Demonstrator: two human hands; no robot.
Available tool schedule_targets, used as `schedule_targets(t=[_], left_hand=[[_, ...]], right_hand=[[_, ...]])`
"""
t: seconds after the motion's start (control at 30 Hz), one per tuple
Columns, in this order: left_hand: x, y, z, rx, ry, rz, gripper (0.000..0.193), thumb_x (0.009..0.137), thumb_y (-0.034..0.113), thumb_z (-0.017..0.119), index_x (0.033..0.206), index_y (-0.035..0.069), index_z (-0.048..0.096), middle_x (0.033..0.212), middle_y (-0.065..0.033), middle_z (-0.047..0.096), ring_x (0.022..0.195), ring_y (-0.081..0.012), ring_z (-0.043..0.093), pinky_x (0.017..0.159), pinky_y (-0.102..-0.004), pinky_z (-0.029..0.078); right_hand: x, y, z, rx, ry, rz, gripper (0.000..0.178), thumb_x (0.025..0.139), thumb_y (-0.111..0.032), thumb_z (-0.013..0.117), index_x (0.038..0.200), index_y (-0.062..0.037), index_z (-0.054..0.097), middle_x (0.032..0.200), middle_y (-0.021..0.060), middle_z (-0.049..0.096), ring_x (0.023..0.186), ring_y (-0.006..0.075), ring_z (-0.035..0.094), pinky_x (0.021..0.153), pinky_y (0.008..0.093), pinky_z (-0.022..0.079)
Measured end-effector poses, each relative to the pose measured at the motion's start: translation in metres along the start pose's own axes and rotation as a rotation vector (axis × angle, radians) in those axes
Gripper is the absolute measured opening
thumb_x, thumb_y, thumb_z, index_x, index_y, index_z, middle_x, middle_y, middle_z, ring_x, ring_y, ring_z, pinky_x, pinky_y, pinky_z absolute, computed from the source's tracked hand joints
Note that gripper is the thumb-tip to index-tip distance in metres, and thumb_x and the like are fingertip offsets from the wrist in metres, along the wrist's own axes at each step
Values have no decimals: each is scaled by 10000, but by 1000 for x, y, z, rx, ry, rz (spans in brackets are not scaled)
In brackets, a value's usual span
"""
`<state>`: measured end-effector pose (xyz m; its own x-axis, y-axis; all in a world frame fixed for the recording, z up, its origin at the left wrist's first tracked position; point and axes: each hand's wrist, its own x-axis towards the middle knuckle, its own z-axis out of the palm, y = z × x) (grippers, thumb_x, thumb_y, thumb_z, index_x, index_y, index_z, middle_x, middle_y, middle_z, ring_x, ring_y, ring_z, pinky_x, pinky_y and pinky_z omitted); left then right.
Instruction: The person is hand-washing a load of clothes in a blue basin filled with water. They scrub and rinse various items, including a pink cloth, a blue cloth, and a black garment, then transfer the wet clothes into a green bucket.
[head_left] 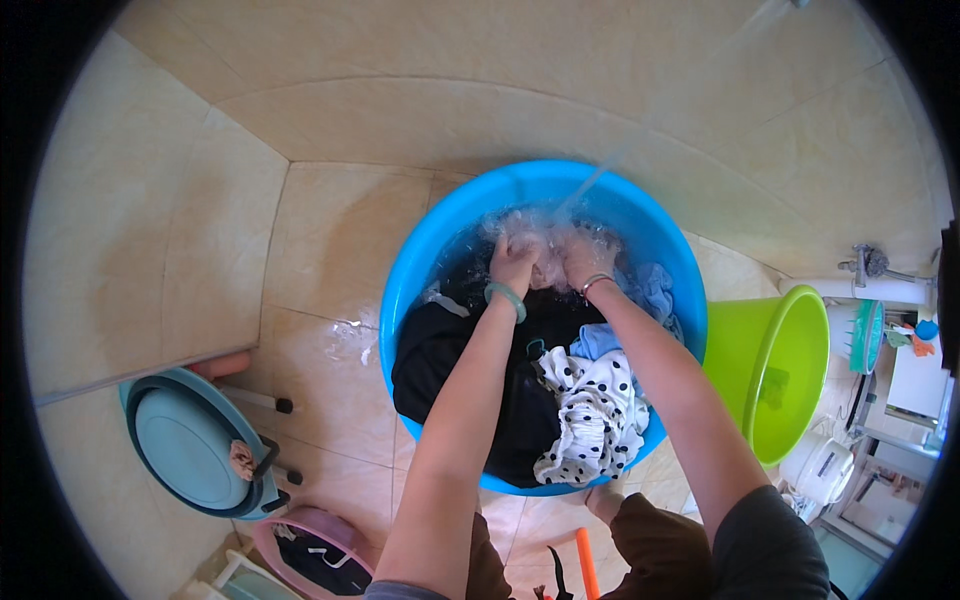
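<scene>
A big blue basin (403,300) holds water and laundry. At its far side, my left hand (514,262) and my right hand (585,258) are closed on a wet, pale pinkish cloth (545,265), and splashing water partly hides their fingers. A thin water stream (595,185) falls from the upper right beside my right hand. Dark clothing (440,365) fills the left and middle of the basin. Nearer to me lies a white garment with black dots (592,420), with light blue fabric (655,290) along the right side.
A lime green bucket (725,350) lies tipped beside the basin's right side. Folded blue-grey tubs (190,450) lean against the left wall. A pink basin (350,540) with dark cloth stands at the lower left. Tiled walls rise behind, with a tap (872,262) at right.
</scene>
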<state>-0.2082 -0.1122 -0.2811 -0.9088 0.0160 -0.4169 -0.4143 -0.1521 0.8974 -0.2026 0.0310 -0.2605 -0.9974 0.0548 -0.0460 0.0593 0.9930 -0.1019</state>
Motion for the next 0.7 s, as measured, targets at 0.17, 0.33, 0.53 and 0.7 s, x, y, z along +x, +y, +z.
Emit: schedule_targets(t=[0.17,0.33,0.53,0.7], left_hand=[[-29,42,-4,-625,-202,-246,508,910,374,635,1315,105,489,1174,-89,594,1086,-207,566,913,-342,457],[-27,25,-25,-1221,-885,-333,465,973,395,524,1309,79,470,1116,-119,589,1010,-233,591,822,-361,517],[-54,45,-9,-1292,-324,-553,393,1006,375,470,1288,102,481,1110,-34,580,911,-121,579,810,-276,521],[-37,21,-11,-1389,-909,-398,404,940,496,544,1009,101,596,929,-8,600,840,-118,579,734,-270,496]], right_hand=[[-39,-21,-77,293,279,-411,267,784,-81,573,996,-222,654,1024,3,636,951,246,555,847,451,352],[-101,-76,-127,556,303,-762,230,744,-162,655,971,-200,668,1026,-20,625,890,202,535,828,398,362],[-93,-101,-122,499,299,-687,334,712,-427,720,905,-168,635,905,30,552,829,213,573,710,387,418],[-62,-105,-110,570,466,-580,235,662,-251,770,682,-123,575,752,50,563,613,232,610,543,347,486]])
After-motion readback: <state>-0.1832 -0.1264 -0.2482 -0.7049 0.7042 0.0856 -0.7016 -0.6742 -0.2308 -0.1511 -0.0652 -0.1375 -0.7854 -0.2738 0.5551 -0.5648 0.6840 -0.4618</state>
